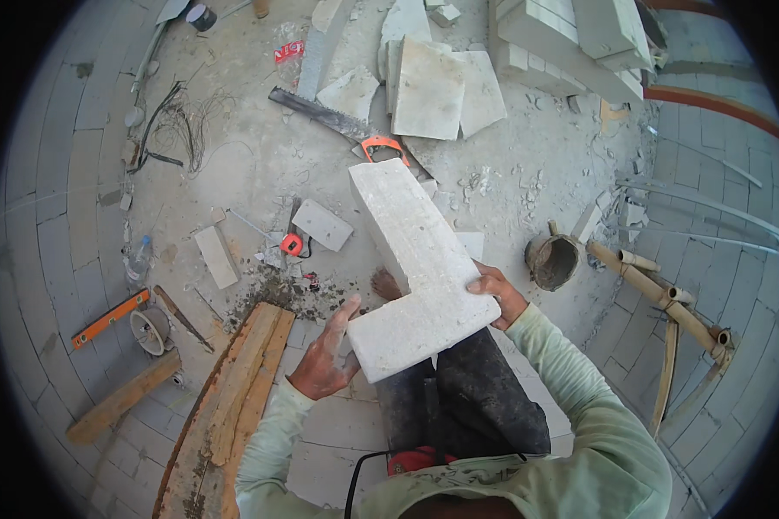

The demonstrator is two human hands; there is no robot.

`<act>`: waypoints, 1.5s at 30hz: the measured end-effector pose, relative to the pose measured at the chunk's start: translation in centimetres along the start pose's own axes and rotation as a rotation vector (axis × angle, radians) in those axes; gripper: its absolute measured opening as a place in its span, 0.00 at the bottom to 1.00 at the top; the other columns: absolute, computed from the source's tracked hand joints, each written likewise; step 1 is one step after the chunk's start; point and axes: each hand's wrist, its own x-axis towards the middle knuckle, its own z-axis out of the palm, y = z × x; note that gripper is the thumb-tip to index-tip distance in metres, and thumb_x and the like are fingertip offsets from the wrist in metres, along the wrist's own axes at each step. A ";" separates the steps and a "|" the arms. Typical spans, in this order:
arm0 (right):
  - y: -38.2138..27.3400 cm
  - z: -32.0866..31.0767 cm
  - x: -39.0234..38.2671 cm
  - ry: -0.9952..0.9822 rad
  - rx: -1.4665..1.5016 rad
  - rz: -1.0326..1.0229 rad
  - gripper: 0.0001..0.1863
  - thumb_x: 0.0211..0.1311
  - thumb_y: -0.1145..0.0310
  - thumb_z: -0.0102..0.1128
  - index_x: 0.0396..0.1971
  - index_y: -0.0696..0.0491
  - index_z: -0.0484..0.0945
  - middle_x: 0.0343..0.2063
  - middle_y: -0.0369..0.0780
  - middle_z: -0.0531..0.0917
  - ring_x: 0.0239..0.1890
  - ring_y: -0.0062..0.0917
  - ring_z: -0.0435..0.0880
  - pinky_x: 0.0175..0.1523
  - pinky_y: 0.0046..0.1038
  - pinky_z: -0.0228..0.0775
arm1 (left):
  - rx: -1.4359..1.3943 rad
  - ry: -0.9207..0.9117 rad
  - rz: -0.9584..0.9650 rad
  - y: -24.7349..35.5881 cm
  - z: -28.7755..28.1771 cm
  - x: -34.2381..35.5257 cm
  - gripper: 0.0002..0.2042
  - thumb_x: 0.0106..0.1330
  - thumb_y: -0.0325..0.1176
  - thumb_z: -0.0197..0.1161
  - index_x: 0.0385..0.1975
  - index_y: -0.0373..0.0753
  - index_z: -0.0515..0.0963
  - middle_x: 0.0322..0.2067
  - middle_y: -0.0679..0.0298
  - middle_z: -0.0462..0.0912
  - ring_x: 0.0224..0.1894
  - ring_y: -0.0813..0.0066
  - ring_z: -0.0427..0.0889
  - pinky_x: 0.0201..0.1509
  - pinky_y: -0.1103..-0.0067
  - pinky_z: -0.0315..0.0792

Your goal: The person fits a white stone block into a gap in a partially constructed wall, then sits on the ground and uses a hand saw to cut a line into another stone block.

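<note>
I hold a white L-shaped block of pale, porous material with both hands above my dark trousers. My left hand grips the lower left end, thumb up along its side, fingers partly hidden. My right hand is wrapped round the right side, thumb on the top face. Just beyond the block's far end lies a handsaw with an orange handle. To the left on the floor are a red tape measure and two small white offcuts.
Broken slabs and stacked blocks are at the back. A dirty bucket and bamboo poles stand right. Wooden planks, an orange level, a pail and a bottle lie left, along with wire.
</note>
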 end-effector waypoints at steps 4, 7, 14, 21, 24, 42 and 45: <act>1.6 -1.0 -6.8 0.137 0.091 -0.171 0.42 0.50 0.65 0.59 0.67 0.58 0.57 0.56 0.46 0.73 0.56 0.31 0.75 0.58 0.31 0.69 | -0.109 0.173 -0.347 2.8 1.8 -3.5 0.50 0.47 0.11 0.53 0.71 0.40 0.34 0.68 0.48 0.52 0.68 0.52 0.58 0.68 0.63 0.56; 2.4 -3.4 -12.9 0.250 0.222 -0.231 0.40 0.52 0.65 0.58 0.67 0.56 0.56 0.56 0.45 0.72 0.57 0.31 0.74 0.59 0.32 0.68 | -0.107 0.347 -0.523 5.4 1.2 -6.1 0.47 0.47 0.12 0.45 0.71 0.40 0.33 0.67 0.47 0.53 0.66 0.53 0.61 0.69 0.65 0.54; 8.8 -9.5 -23.4 0.665 0.499 -0.361 0.29 0.52 0.66 0.62 0.56 0.59 0.69 0.47 0.44 0.78 0.47 0.31 0.79 0.51 0.33 0.72 | -0.037 0.362 -0.584 6.9 -1.3 -11.5 0.47 0.48 0.15 0.48 0.72 0.43 0.37 0.65 0.43 0.55 0.62 0.53 0.64 0.66 0.68 0.57; 17.8 -19.2 -30.3 0.971 0.851 -0.433 0.24 0.52 0.63 0.62 0.49 0.55 0.73 0.43 0.44 0.81 0.42 0.36 0.82 0.50 0.39 0.75 | 0.118 0.317 -0.766 2.2 -3.1 -15.8 0.45 0.50 0.15 0.52 0.71 0.42 0.42 0.61 0.37 0.60 0.59 0.51 0.67 0.63 0.68 0.60; 18.3 -21.1 -29.3 0.891 1.005 -0.493 0.25 0.52 0.62 0.61 0.50 0.55 0.72 0.44 0.44 0.81 0.43 0.38 0.82 0.50 0.41 0.75 | 0.217 0.631 -1.059 -5.1 -7.5 -25.3 0.40 0.57 0.22 0.55 0.71 0.46 0.46 0.52 0.40 0.69 0.39 0.54 0.79 0.39 0.66 0.77; 24.0 -33.3 -48.1 1.139 1.098 -0.696 0.34 0.52 0.66 0.62 0.60 0.61 0.65 0.50 0.46 0.77 0.50 0.33 0.78 0.52 0.30 0.72 | -0.332 -0.511 -0.900 7.3 34.9 23.9 0.29 0.66 0.23 0.40 0.68 0.41 0.45 0.64 0.40 0.57 0.64 0.41 0.60 0.60 0.51 0.67; 24.0 -34.1 -50.8 1.247 0.950 -0.723 0.48 0.48 0.66 0.64 0.68 0.64 0.49 0.59 0.51 0.69 0.55 0.33 0.74 0.57 0.27 0.66 | -0.370 -0.595 -0.686 14.6 47.2 28.8 0.30 0.68 0.43 0.50 0.69 0.52 0.51 0.51 0.45 0.71 0.46 0.53 0.78 0.41 0.57 0.78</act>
